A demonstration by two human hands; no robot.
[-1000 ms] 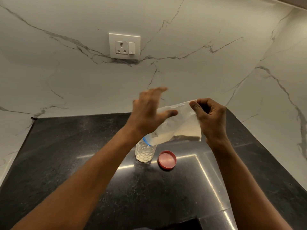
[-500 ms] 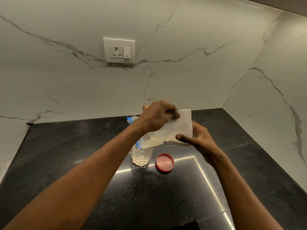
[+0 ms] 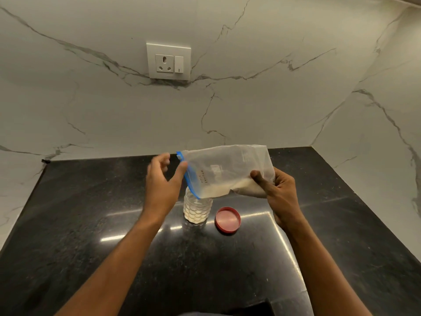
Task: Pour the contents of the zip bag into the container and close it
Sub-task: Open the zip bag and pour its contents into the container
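A clear zip bag (image 3: pixel 224 169) with a blue zip strip holds pale powder and lies on its side in the air, mouth to the left. Its lower mouth corner hangs just over the open clear container (image 3: pixel 197 209), a small textured jar partly filled with the same powder. My right hand (image 3: pixel 276 190) grips the bag's bottom end. My left hand (image 3: pixel 163 179) is at the blue strip, thumb touching it, fingers spread. The red lid (image 3: pixel 228 219) lies flat on the counter right of the jar.
The black stone counter (image 3: pixel 91 224) sits in a corner of white marble walls. A wall socket (image 3: pixel 168 61) is on the back wall above. A dark cut-out shows at the counter's near edge (image 3: pixel 252 309).
The bag has been turned onto its side with the zip mouth down-left over the jar. My left hand shifted from the bag's top to the blue strip; my right hand now holds the bottom end.
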